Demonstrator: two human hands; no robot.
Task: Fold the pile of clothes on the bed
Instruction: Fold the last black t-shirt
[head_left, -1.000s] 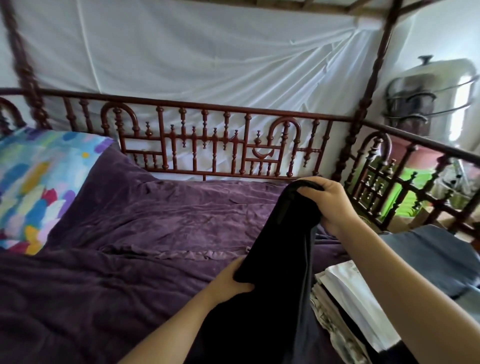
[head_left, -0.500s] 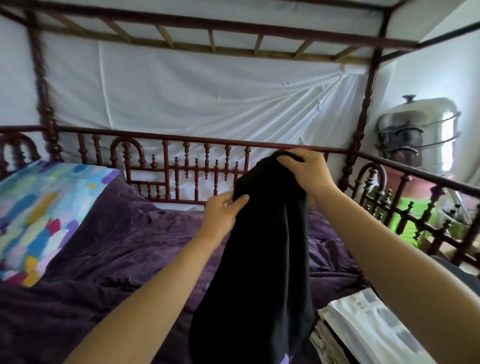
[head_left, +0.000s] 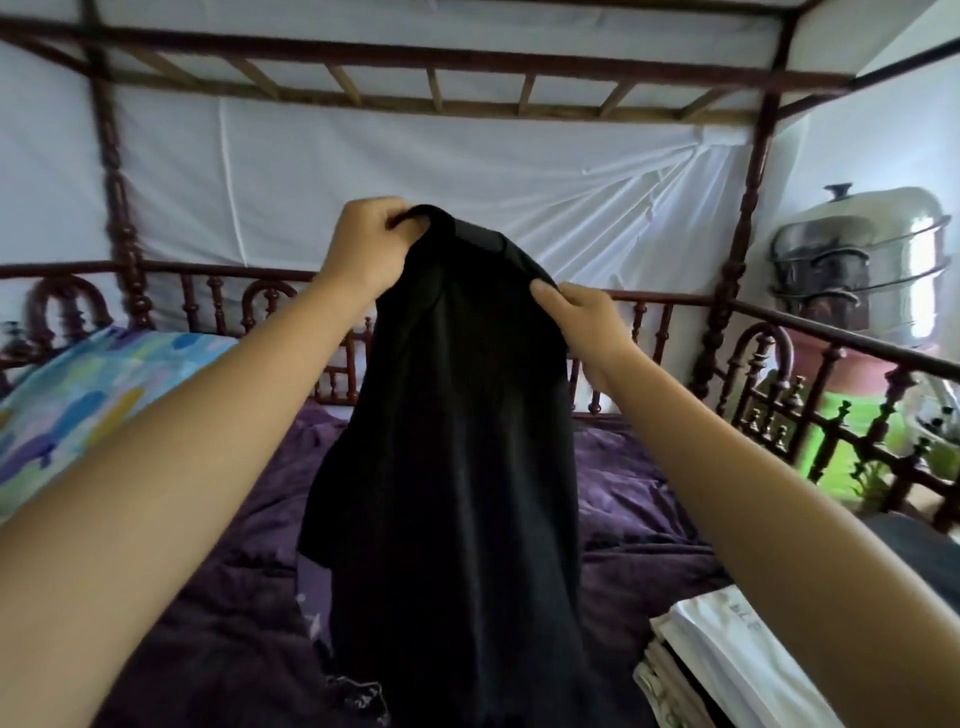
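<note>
White cloth (head_left: 363, 171) hangs taut behind the carved wooden frame of the bed (head_left: 675, 299), whose purple cover (head_left: 639, 499) lies rumpled. Held up over it, at the centre, is the black garment (head_left: 457, 467), bunched lengthwise, its lower end dropping out of view. At the left lies a colourful pillow (head_left: 88, 384). Beyond the right rail stands a tiered metal steamer (head_left: 857, 260). At the lower right, on the bed, sits a stack of folded clothes (head_left: 727, 660) with a white piece on top. The left hand (head_left: 363, 249) grips the garment's top edge with curled fingers. The right hand (head_left: 582, 317) pinches the same edge a little lower, thumb over the cloth.

The piece seems to be getting opened out before its 1st fold, and the risk lies there: with the 2 grips close together the cloth may end up twisted, and a loose pinch would drop it in a heap. Its hanging end could also brush the stack and topple it. The steamer's lid is on, so its contents are hidden.
</note>
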